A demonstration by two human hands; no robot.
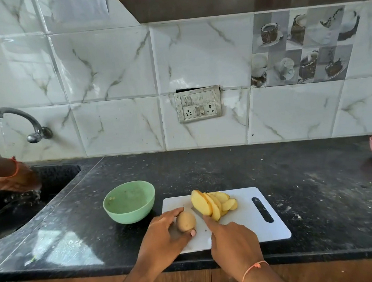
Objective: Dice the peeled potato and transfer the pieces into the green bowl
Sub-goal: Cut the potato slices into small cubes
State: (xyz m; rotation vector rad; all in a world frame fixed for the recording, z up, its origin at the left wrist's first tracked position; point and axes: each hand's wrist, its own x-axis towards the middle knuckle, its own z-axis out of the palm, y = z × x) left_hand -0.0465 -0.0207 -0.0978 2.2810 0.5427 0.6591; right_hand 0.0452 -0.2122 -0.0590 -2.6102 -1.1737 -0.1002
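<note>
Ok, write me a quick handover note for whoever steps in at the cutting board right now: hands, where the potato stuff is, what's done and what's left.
Left hand grips the uncut end of the potato on the white cutting board.
Right hand holds the knife, blade between that end piece and the slices.
Potato slices lean in a fanned row mid-board.
Green bowl sits left of the board, no potato pieces visible in it.
Done: most of the potato sliced.
Left: slice the end, dice the slices, move the pieces to the bowl.
</note>
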